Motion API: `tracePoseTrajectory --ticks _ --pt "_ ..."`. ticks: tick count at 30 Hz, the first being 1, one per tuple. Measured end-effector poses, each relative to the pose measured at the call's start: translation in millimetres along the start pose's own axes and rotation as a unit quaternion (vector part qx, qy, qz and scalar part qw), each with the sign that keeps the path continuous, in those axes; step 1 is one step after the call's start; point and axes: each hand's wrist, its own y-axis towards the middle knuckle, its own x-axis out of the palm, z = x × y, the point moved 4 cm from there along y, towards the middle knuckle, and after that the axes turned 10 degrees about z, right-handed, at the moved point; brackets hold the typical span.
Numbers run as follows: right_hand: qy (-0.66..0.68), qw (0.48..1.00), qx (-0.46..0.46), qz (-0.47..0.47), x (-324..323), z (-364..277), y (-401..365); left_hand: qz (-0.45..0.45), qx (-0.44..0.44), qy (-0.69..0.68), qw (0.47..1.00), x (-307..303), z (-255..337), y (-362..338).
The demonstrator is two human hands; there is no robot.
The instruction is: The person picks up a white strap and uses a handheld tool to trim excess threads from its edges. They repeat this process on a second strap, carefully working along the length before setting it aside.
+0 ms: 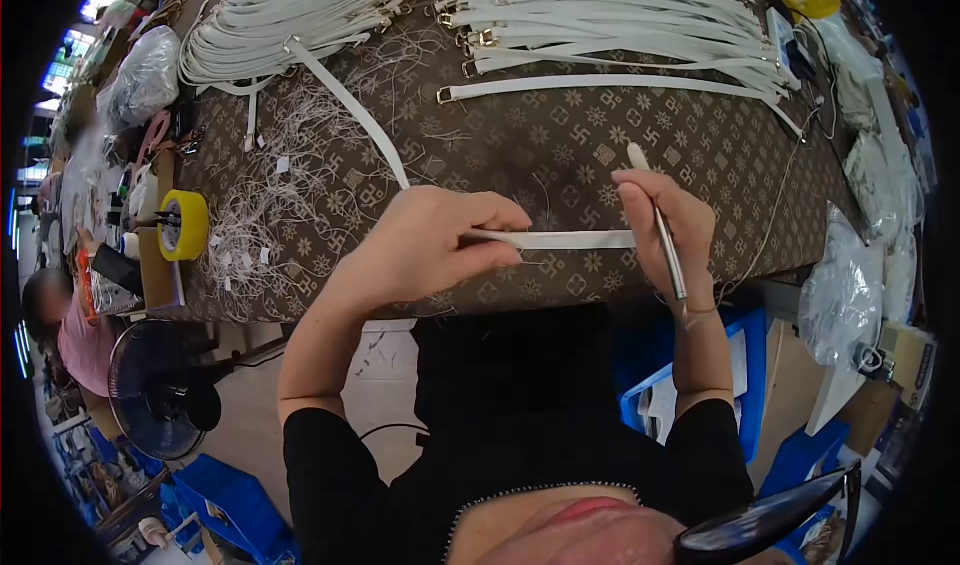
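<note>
My left hand point(430, 240) is closed on a white belt point(580, 240), pinching it between thumb and fingers. One part of this belt stretches level across to my right hand; a white length point(355, 115) with a buckle at its far end runs up the table from behind my left hand. My right hand point(670, 225) is closed around a slim pen-like tool point(668, 250) with a pale upper end and a metal shaft pointing toward me. The belt's right end meets the right hand, whose fingers hide how it is held there. Short loose threads hang near the left fingertips.
A brown patterned cloth point(560, 155) covers the table. White belts with gold buckles point(610, 30) lie at the back right, a bundle point(290, 30) back left. Thread scraps point(270, 185), yellow tape point(183, 225), a fan point(160, 390), plastic bags point(845, 295) and another person point(82, 340) surround it.
</note>
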Motion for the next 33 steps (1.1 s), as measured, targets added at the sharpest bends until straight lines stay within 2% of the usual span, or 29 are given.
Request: tracePoseTrajectory --ticks 1,3,7,10,14,17,19,20,22,23,25,26,27,29,30,32,33 --pt "0.014 0.999 0.036 0.005 -4 4 -4 -0.014 -0.019 -0.032 0.999 -3 -4 -5" --pt "0.013 0.999 0.050 0.002 -9 3 -7 -0.015 -0.063 -0.100 0.993 -6 -11 -12" --pt "-0.004 0.997 0.075 -0.032 -8 3 -13 -0.017 -0.096 -0.127 0.987 -4 -23 -23" --pt "0.002 0.994 0.099 -0.036 -5 7 -16 -0.045 -0.126 -0.092 0.987 -11 -27 -26" --pt "-0.019 0.995 0.099 -0.025 -10 18 -22 -0.008 -0.156 -0.098 0.983 -35 -40 -42" --pt "-0.095 0.990 0.101 -0.038 -16 27 -29 0.031 -0.166 -0.122 0.978 -45 -57 -55" --pt "-0.167 0.981 0.080 -0.065 -15 33 -34 0.029 -0.210 0.063 0.975 -46 -66 -56" --pt "-0.169 0.980 0.081 -0.070 -15 36 -37 0.021 -0.245 0.172 0.954 -43 -67 -54" --pt "-0.172 0.985 0.017 0.008 -19 34 -40 0.015 -0.250 0.200 0.947 -36 -71 -54" --pt "-0.171 0.985 0.019 0.003 -19 34 -42 0.008 -0.252 0.231 0.940 -35 -73 -54" --pt "-0.013 0.998 0.002 0.059 -25 28 -46 0.017 -0.227 0.243 0.943 -35 -71 -53" --pt "0.069 0.996 0.029 0.059 -23 26 -52 0.028 -0.197 0.259 0.945 -36 -68 -51" --pt "0.068 0.996 0.030 0.058 -19 25 -54 0.027 -0.197 0.259 0.945 -37 -67 -50" --pt "0.149 0.983 0.104 -0.020 -5 27 -58 -0.004 -0.249 0.280 0.927 -40 -69 -48" --pt "0.143 0.979 0.135 -0.046 0 28 -60 -0.007 -0.249 0.280 0.927 -41 -68 -49" --pt "0.148 0.972 0.175 -0.043 7 30 -67 0.022 -0.134 0.405 0.904 -42 -60 -47" --pt "0.153 0.964 0.213 -0.040 9 33 -72 0.017 -0.135 0.404 0.905 -37 -58 -43"
